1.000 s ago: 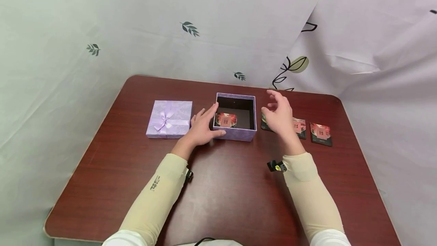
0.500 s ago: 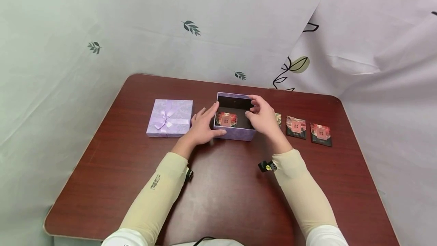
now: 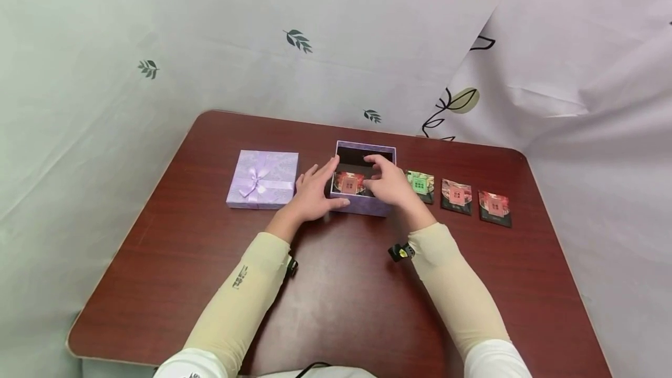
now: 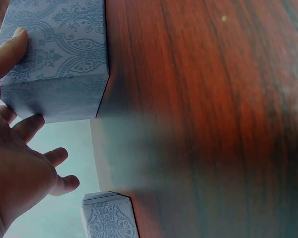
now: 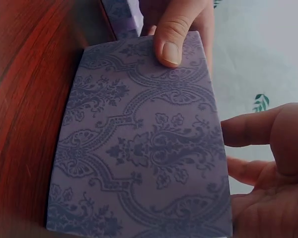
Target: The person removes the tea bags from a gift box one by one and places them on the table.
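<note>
A purple patterned gift box (image 3: 361, 206) stands uncovered near the table's back edge. Inside lies a red-and-black packet (image 3: 349, 184) against its left side. My left hand (image 3: 312, 196) rests at the box's front-left corner, thumb on the front wall and fingers spread along the left side; the left wrist view shows its thumb (image 4: 11, 53) lying flat on the patterned wall. Over the box's right half is my right hand (image 3: 392, 184), fingers reaching inside, thumb and forefinger apart with nothing visible between them. In the right wrist view its fingers (image 5: 253, 130) pass behind the box wall.
On the table (image 3: 325, 284), a green packet (image 3: 420, 184), a pink-red packet (image 3: 456, 195) and a red packet (image 3: 495, 207) lie in a row right of the box. The purple lid (image 3: 270, 177) with a ribbon bow is on the left. A white curtain (image 3: 236, 28) hangs behind.
My right hand has moved left from above the green packet to over the box's inside, uncovering the packets on the right. The left hand stays at the box corner.
</note>
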`<state>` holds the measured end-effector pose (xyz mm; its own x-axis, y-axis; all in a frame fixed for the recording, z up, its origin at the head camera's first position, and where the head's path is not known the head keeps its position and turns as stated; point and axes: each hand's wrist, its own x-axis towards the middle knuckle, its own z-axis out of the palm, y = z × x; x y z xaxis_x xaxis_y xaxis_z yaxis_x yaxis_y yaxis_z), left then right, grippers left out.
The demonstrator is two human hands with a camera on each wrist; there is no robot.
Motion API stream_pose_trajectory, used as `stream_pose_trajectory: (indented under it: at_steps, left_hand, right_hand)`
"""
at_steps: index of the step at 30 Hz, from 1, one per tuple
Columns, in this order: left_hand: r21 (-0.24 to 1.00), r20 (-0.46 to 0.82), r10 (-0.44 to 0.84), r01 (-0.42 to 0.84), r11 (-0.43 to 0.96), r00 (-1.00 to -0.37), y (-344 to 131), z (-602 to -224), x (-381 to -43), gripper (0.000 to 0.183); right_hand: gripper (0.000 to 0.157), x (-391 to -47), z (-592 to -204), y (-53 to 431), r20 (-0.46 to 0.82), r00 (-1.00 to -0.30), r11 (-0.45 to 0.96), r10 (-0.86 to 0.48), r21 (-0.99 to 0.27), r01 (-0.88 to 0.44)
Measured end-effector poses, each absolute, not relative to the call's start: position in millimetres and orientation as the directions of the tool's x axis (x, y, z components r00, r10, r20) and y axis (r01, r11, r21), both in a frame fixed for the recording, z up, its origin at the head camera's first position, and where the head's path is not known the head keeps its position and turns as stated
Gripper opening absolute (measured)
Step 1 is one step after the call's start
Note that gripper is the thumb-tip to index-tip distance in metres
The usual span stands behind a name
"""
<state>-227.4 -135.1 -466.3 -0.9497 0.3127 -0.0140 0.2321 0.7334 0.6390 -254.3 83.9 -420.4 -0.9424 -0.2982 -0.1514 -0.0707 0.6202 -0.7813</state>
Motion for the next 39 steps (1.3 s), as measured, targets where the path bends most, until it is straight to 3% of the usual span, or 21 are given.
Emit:
stream_pose_trajectory:
  at_steps: [19,27,39]
  left_hand:
    - [0.645,-0.008,0.32,0.24,0.725,-0.947,-134,-468,-227,0.103]
    - [0.642,-0.004,0.318,0.241,0.728,-0.948,-135,-468,-227,0.103]
    - [0.641,-0.011,0.311,0.232,0.731,-0.95,-135,-468,-227,0.102]
  right_hand:
    - [0.052,-271,-432,66,-0.318,-0.87,0.749,-0.377,-0.657,-0.084]
    - [0.054,-275,-436,61,-0.364,-0.849,0.741,-0.384,-0.67,-0.048]
    - [0.048,-274,-438,59,-0.321,-0.886,0.717,-0.335,-0.697,-0.018]
